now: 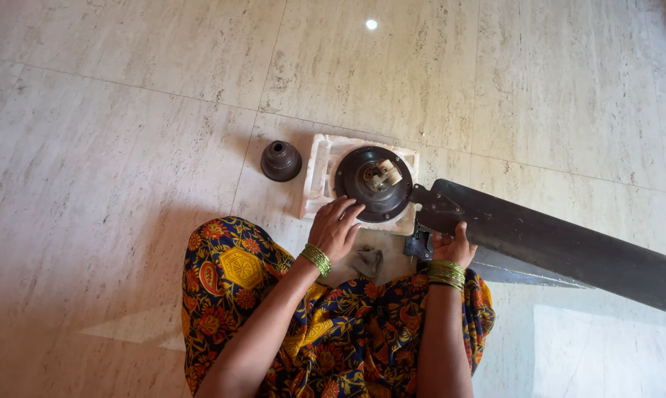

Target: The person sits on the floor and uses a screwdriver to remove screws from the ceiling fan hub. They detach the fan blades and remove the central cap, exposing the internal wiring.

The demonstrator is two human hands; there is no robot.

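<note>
A round dark fan motor (pixel 375 183) with a pale part at its centre sits in a white foam tray (pixel 319 166) on the floor. My left hand (pixel 336 228) rests on the motor's near rim, fingers spread. My right hand (pixel 453 247) grips the near edge of a long dark fan blade (pixel 561 243) close to its bracket end, which lies against the motor's right side. A second blade (pixel 517 273) lies under it. Green bangles are on both wrists.
A small dark bell-shaped cup (pixel 281 161) stands on the pale marble tile floor left of the tray. A crumpled grey cloth (pixel 366 260) lies between my knees. My lap in patterned fabric fills the bottom centre.
</note>
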